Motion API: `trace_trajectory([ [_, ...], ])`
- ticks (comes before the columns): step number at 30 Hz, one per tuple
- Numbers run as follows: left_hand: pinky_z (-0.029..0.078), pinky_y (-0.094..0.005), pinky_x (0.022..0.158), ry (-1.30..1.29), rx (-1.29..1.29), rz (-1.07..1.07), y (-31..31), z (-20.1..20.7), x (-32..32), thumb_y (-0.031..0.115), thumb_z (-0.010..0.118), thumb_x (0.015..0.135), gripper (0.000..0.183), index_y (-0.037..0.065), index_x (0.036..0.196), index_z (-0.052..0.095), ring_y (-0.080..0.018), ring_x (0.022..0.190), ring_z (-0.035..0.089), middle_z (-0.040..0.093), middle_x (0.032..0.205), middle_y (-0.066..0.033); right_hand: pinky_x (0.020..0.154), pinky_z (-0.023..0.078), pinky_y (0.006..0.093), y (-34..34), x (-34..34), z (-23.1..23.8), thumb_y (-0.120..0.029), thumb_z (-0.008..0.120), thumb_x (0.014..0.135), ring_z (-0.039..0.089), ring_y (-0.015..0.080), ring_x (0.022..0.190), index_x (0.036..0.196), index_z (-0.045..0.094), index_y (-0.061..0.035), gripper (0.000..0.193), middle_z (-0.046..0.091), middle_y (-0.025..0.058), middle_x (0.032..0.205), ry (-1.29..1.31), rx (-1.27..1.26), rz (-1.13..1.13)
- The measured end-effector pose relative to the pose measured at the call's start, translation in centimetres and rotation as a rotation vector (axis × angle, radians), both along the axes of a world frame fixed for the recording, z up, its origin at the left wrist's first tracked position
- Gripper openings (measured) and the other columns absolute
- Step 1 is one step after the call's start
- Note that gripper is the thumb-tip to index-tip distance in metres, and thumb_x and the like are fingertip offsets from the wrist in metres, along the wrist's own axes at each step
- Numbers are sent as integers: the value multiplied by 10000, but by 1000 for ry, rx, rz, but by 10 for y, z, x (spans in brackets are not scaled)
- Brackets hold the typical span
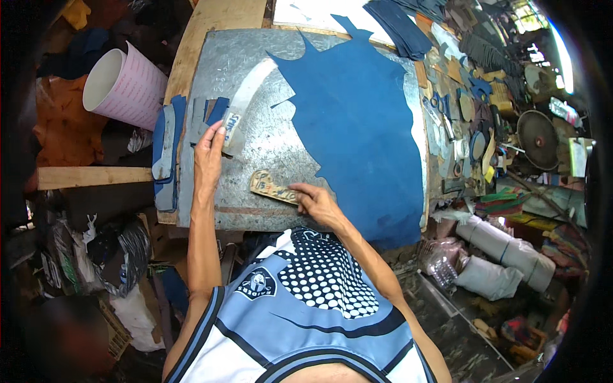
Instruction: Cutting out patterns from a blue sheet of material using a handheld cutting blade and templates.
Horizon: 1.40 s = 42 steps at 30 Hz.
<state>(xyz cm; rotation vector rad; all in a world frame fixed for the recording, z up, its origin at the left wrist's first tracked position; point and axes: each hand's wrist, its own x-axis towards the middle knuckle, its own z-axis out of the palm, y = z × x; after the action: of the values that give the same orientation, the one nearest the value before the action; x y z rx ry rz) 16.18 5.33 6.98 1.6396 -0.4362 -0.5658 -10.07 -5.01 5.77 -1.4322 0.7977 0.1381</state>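
Observation:
My left hand (209,153) reaches forward and its fingertips rest on the near end of a long curved grey-white pattern strip (246,102) lying on the metal-covered worktable (268,153). My right hand (314,201) pinches a small tan cardboard pattern piece (271,186) with writing on it, flat on the metal near the front edge. A large sheet of blue leather (357,127) with cut-out edges covers the right half of the table.
Blue and grey cut pieces (167,150) are stacked at the table's left edge. A white and pink cone-shaped bucket (124,86) lies at the left. A stack of dark blue pieces (399,25) sits at the back. Tools and scraps (472,115) crowd the right side; white rolls (507,246) lie below.

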Motion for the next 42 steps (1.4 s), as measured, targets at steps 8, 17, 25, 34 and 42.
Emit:
trace_trajectory([
  [8,460,-181,485,20,333,-685,-6,21,-17,280,544,1004,349,71,1268,638,-38,563,535,648,782,-11,937,482,458,-49,-8,51,-45,696,825,580,417,1109,1376,485,-50,590,488,272,1343,-164,-1297,-90],
  [17,580,-253,610,641,-66,-576,-47,-3,-82,243,507,1022,471,28,1434,432,-129,655,645,650,1053,-102,814,532,310,-70,-30,20,-272,570,992,639,203,1007,1459,382,28,586,459,195,1437,-336,11,-383],
  [25,516,-277,599,1367,-397,-677,-66,-33,-123,253,474,1043,461,68,1455,385,-136,672,597,627,958,-73,989,451,351,-80,11,29,-154,618,958,523,222,1230,1242,587,14,331,519,166,1392,-464,270,-414],
  [34,424,-423,1078,797,16,-431,-50,-40,-141,322,542,1007,670,-72,1483,282,-348,1361,421,388,1475,-255,669,492,252,-161,92,30,-110,597,952,630,107,756,1133,645,61,253,696,67,930,-341,-108,-467],
  [42,429,-409,1062,934,-90,-320,-51,-62,-147,326,593,981,744,-79,1492,235,-344,1316,469,424,1444,-263,789,499,425,-139,55,-42,-278,679,876,642,378,918,1150,664,7,396,669,214,1007,70,-1049,-252],
])
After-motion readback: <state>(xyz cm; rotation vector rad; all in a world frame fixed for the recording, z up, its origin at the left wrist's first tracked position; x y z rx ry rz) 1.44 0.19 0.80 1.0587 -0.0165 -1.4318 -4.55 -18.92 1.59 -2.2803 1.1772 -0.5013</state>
